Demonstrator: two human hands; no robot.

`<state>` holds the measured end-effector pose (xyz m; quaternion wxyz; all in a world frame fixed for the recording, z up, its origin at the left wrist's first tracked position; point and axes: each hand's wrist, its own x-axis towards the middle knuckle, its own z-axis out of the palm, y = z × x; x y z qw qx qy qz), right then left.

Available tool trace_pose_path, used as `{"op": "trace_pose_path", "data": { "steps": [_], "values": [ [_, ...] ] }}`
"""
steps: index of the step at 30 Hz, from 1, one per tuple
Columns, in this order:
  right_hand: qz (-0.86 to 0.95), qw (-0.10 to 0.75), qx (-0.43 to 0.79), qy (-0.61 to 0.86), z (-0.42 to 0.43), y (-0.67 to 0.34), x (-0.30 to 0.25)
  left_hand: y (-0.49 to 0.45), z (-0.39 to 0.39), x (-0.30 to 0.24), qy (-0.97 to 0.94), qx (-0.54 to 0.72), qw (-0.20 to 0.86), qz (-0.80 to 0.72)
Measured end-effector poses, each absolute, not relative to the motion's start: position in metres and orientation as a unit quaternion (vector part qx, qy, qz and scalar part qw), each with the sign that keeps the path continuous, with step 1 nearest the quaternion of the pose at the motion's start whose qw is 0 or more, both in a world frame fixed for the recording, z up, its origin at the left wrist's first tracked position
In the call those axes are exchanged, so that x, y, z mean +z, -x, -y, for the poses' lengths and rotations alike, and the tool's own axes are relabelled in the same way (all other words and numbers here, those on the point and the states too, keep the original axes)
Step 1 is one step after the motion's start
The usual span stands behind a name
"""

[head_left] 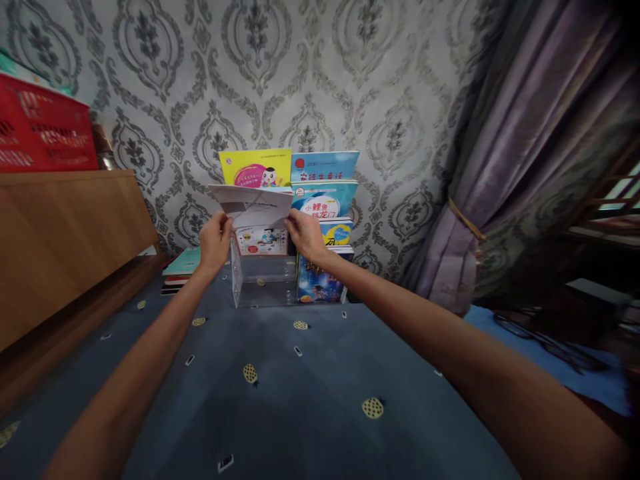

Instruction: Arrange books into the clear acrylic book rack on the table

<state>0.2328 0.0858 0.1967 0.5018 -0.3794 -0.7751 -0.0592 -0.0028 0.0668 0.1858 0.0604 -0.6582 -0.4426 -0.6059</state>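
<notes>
Between my two hands is a thin book with a pale, whitish cover (253, 208), tilted in front of a clear tiered book rack (265, 293). My left hand (216, 240) pinches its left edge, and my right hand (306, 235) grips its right edge. Behind it in the rack's left column stands a yellow book (255, 163); below shows a book with a white picture cover (263, 242). The right column holds a blue book (325, 163), a light-blue book (327, 197), a book with a yellow patch (337, 233) and a dark blue book (320, 283). The lower left tiers show bare plastic.
A small stack of books (181, 265) lies left of the rack on the dark blue patterned cloth (280, 413). At left, a wooden cabinet (75, 233) carries a red basket (45, 127). A tied curtain (460, 220) hangs at right, near glasses (550, 340) on blue cloth.
</notes>
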Motion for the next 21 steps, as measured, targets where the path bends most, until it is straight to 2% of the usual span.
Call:
{"op": "trace_pose_path", "data": {
  "steps": [21],
  "values": [
    [0.794,0.384,-0.056,0.469,-0.098,-0.233,0.195,0.002,-0.09,0.179,0.688,-0.544,0.056,0.477]
  ]
}}
